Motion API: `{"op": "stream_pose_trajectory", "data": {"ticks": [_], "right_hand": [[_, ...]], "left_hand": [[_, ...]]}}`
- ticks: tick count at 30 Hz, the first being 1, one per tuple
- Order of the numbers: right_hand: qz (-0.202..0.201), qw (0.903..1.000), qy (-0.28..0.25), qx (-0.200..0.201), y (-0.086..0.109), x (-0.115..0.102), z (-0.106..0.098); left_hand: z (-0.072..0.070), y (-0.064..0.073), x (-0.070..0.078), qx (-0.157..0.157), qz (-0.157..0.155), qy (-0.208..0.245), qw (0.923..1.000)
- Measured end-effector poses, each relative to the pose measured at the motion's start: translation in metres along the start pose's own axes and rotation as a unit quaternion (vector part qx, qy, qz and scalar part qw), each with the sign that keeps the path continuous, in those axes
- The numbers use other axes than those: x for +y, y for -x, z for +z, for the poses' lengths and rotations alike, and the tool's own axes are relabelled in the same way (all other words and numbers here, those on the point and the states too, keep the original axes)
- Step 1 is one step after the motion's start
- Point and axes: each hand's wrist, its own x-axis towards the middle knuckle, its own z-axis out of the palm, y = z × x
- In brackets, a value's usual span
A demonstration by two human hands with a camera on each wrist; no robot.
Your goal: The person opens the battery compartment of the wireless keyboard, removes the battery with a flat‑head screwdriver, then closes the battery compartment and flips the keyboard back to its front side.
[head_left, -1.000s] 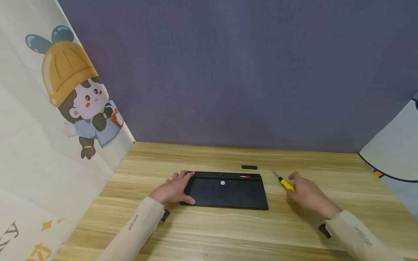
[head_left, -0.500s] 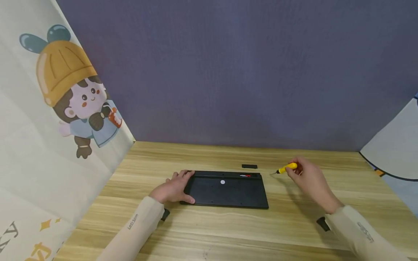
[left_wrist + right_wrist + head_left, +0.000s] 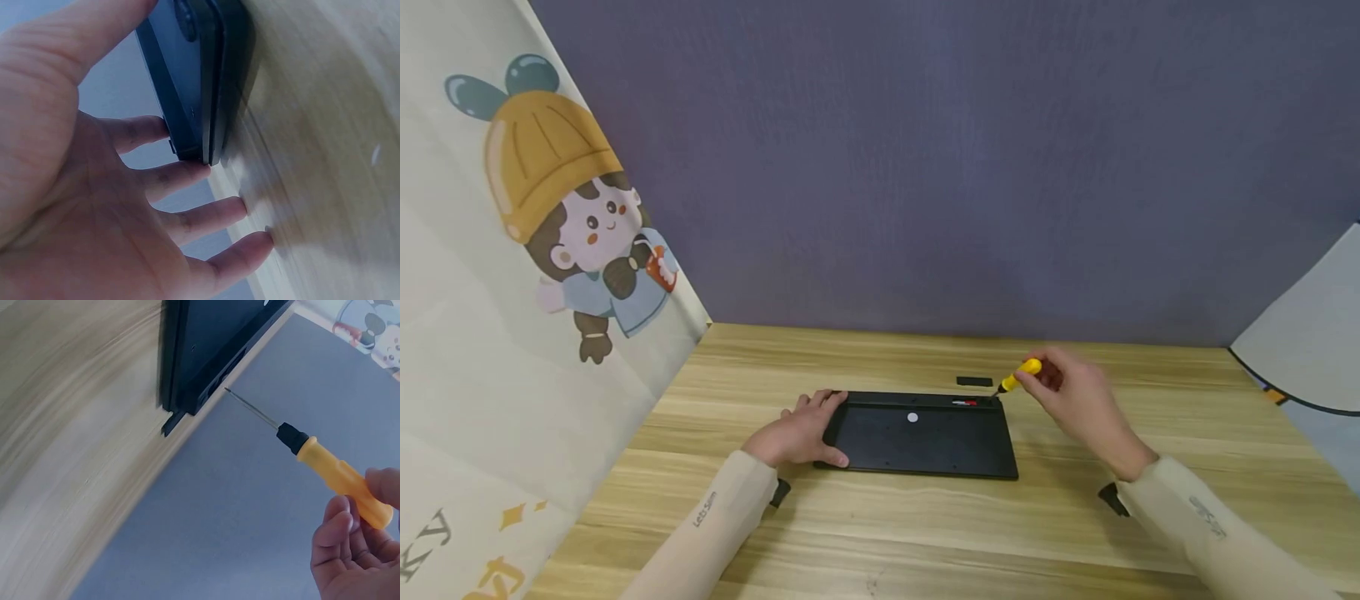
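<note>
A black keyboard (image 3: 940,446) lies underside up on the table, with a white round sticker near its middle. My left hand (image 3: 801,435) rests on its left end, thumb at the front corner and index finger at the back; in the left wrist view the fingers are straight and spread. My right hand (image 3: 1078,404) pinches the yellow handle of a screwdriver (image 3: 1018,375) between thumb and fingers. In the head view its tip overlaps the keyboard's back right corner, beside an open slot (image 3: 965,402) with something red and white in it.
A small black cover (image 3: 974,381) lies on the wooden table (image 3: 865,542) just behind the keyboard. A dark blue-grey panel (image 3: 925,167) stands along the table's back edge, and a light wall with a cartoon figure (image 3: 602,242) rises at left.
My right hand has lifted the screwdriver, turned its handle upward and carried it left to the keyboard's back right corner. My left hand and the keyboard stay put.
</note>
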Motion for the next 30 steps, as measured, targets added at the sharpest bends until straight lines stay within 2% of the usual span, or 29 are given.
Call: {"op": "stream_pose_trajectory", "data": {"ticks": [4,16,25,30], "right_hand": [[-0.005,1.0000,-0.006,-0.004,-0.004,-0.004,0.009],[0.018,0.9991,-0.019,-0.033,-0.009,-0.012,0.022],[-0.011,0.9988,-0.020,-0.044,-0.015,-0.017,0.026],[-0.017,0.9989,-0.023,-0.036,-0.015,-0.015,0.025]], "left_hand": [[0.000,0.000,-0.003,-0.003,0.001,0.003,1.0000],[0.000,0.004,-0.011,-0.003,0.002,0.005,1.0000],[-0.001,0.007,-0.017,0.000,0.004,0.004,1.0000],[-0.002,0.009,-0.021,0.003,0.007,-0.003,1.0000]]}}
